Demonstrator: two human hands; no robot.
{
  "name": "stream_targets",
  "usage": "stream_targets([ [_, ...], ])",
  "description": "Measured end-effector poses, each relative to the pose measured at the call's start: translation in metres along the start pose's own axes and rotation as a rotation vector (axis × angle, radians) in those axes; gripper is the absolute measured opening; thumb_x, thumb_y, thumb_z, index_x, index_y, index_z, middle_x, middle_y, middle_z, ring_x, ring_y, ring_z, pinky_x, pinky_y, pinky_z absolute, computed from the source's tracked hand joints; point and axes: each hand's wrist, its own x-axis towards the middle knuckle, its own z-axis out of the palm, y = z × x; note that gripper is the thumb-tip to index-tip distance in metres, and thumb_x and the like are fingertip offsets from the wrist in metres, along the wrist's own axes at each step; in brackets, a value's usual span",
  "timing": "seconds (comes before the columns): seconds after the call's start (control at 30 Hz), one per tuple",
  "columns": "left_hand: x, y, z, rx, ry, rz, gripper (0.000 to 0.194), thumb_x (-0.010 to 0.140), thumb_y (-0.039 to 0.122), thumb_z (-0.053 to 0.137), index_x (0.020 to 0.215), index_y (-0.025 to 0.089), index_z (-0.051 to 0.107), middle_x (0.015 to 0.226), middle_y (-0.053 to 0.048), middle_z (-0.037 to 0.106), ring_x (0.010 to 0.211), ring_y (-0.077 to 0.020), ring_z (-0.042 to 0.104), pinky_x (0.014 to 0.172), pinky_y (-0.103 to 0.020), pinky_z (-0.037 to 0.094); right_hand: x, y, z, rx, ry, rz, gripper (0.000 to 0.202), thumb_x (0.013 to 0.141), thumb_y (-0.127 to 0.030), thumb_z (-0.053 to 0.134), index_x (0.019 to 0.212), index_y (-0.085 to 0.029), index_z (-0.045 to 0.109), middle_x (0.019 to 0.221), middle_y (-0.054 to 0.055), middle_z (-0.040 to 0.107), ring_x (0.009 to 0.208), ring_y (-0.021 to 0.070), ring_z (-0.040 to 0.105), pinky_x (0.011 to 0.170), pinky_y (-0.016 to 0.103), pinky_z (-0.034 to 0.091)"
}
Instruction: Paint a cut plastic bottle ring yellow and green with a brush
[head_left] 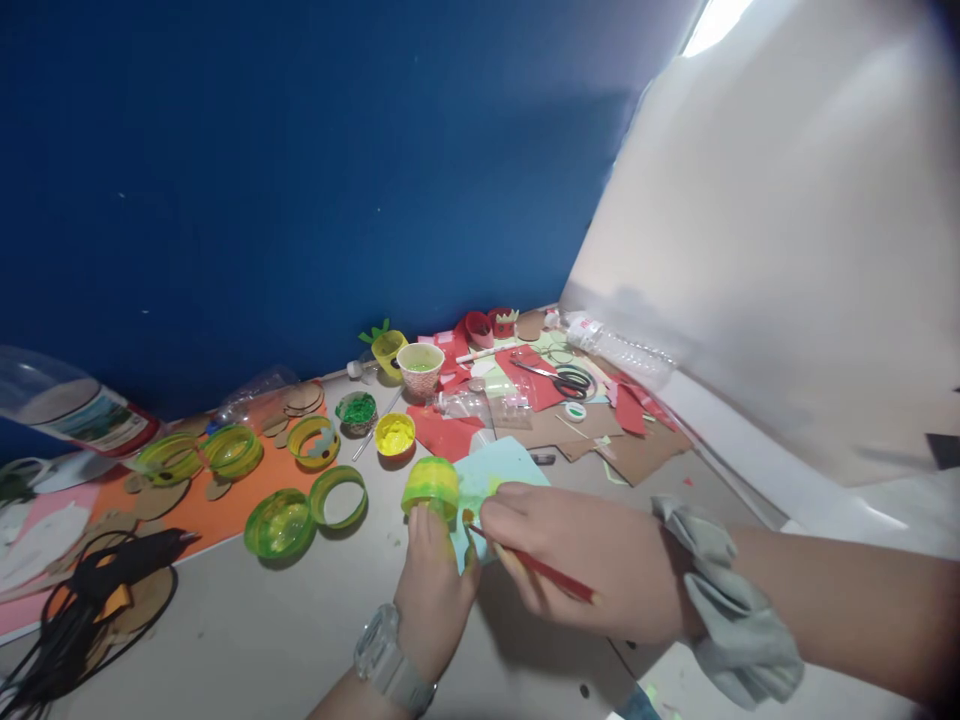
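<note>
My left hand [439, 580], with a clear watch on its wrist, has its fingers closed on a plastic cup piece [430, 482] painted in yellow and green bands. In my right hand [577, 560] is a thin red paintbrush [555, 577], its dark tip pointing left toward the cup piece. Beneath both hands lies a light blue sheet [517, 462] with a brown spot of paint and some green smears. Just behind stand a small cup of yellow paint [395, 435] and a bowl of green paint [356, 410].
Green painted rings [338, 498] and a green cup base [279, 525] stand left. A black glue gun [127, 570] lies with its cord at front left. Scissors [566, 380], red paper [442, 430], cardboard [637, 450] and a clear bottle [619, 348] lie at back right, by the wall.
</note>
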Motion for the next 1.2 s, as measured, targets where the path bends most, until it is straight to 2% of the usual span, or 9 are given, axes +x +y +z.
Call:
stream_targets([
  [0.2, 0.005, 0.011, -0.008, 0.001, -0.027, -0.054, 0.033, 0.085, 0.02, 0.053, 0.117, 0.014, 0.046, 0.106, -0.013, 0.053, 0.106, -0.0297, 0.055, 0.089, -0.052, 0.05, -0.017, 0.013, -0.022, 0.101, -0.102, 0.002, 0.007, 0.084, -0.023, 0.038, 0.085, -0.018, 0.042, 0.085, 0.006, 0.048, 0.079, 0.0216, 0.047, 0.071, 0.033, 0.039],
  [0.37, 0.005, 0.009, -0.007, 0.021, -0.05, -0.055, 0.028, 0.083, 0.016, 0.052, 0.109, 0.014, 0.044, 0.101, -0.009, 0.05, 0.104, -0.0289, 0.053, 0.089, -0.053, 0.049, -0.018, 0.029, -0.052, 0.259, -0.208, 0.143, 0.018, 0.087, -0.018, 0.039, 0.096, -0.017, 0.055, 0.094, 0.003, 0.055, 0.087, 0.0183, 0.052, 0.078, 0.029, 0.043],
  [0.57, 0.004, 0.008, -0.005, 0.073, -0.047, -0.044, 0.029, 0.083, 0.016, 0.052, 0.11, 0.013, 0.043, 0.101, -0.009, 0.049, 0.104, -0.0282, 0.052, 0.09, -0.053, 0.049, 0.015, 0.051, -0.073, 0.537, -0.356, 0.399, 0.027, 0.086, -0.015, 0.029, 0.097, -0.011, 0.054, 0.084, 0.006, 0.061, 0.076, 0.0162, 0.061, 0.07, 0.026, 0.053],
  [0.63, 0.004, 0.007, -0.005, 0.094, -0.046, -0.04, 0.03, 0.083, 0.015, 0.051, 0.112, 0.012, 0.042, 0.102, -0.01, 0.049, 0.105, -0.029, 0.052, 0.091, -0.053, 0.049, 0.033, 0.055, -0.077, 0.572, -0.394, 0.449, 0.025, 0.093, -0.016, 0.028, 0.095, -0.01, 0.052, 0.079, 0.005, 0.062, 0.071, 0.0147, 0.061, 0.072, 0.027, 0.053],
  [0.7, 0.004, 0.007, -0.004, 0.119, -0.045, -0.03, 0.032, 0.083, 0.015, 0.052, 0.113, 0.011, 0.042, 0.103, -0.011, 0.05, 0.105, -0.0297, 0.052, 0.092, -0.054, 0.049, 0.053, 0.056, -0.081, 0.576, -0.436, 0.478, 0.027, 0.103, -0.026, 0.035, 0.093, -0.01, 0.055, 0.081, 0.005, 0.061, 0.073, 0.0149, 0.061, 0.076, 0.03, 0.053],
  [0.77, 0.003, 0.006, -0.004, 0.147, -0.045, -0.012, 0.032, 0.082, 0.015, 0.053, 0.112, 0.01, 0.043, 0.103, -0.012, 0.05, 0.106, -0.0311, 0.052, 0.092, -0.054, 0.049, 0.074, 0.052, -0.082, 0.547, -0.482, 0.502, 0.033, 0.105, -0.04, 0.05, 0.098, -0.009, 0.059, 0.09, 0.005, 0.06, 0.08, 0.0167, 0.061, 0.077, 0.032, 0.054],
  [0.93, 0.003, 0.009, -0.007, 0.227, -0.021, 0.023, 0.026, 0.082, 0.015, 0.052, 0.105, 0.005, 0.049, 0.1, -0.017, 0.05, 0.108, -0.0376, 0.048, 0.09, -0.058, 0.046, 0.113, 0.027, -0.076, 0.357, -0.556, 0.5, 0.031, 0.103, -0.039, 0.057, 0.113, -0.01, 0.058, 0.104, 0.007, 0.058, 0.087, 0.0191, 0.06, 0.077, 0.034, 0.055],
  [1.07, 0.006, 0.014, -0.011, 0.227, -0.057, 0.061, 0.035, 0.082, 0.015, 0.053, 0.115, 0.006, 0.049, 0.109, -0.018, 0.05, 0.112, -0.0358, 0.044, 0.096, -0.057, 0.043, 0.113, 0.005, -0.068, 0.108, -0.514, 0.379, 0.034, 0.103, -0.039, 0.053, 0.089, -0.01, 0.061, 0.082, 0.003, 0.057, 0.074, 0.0167, 0.058, 0.07, 0.03, 0.052],
  [1.2, 0.005, 0.009, -0.008, 0.215, -0.04, 0.028, 0.036, 0.081, 0.014, 0.056, 0.117, 0.011, 0.05, 0.111, -0.014, 0.051, 0.11, -0.0294, 0.048, 0.095, -0.05, 0.046, 0.09, -0.016, -0.058, -0.096, -0.451, 0.247, 0.033, 0.095, -0.029, 0.049, 0.065, -0.015, 0.053, 0.062, -0.001, 0.05, 0.059, 0.0156, 0.048, 0.054, 0.027, 0.036],
])
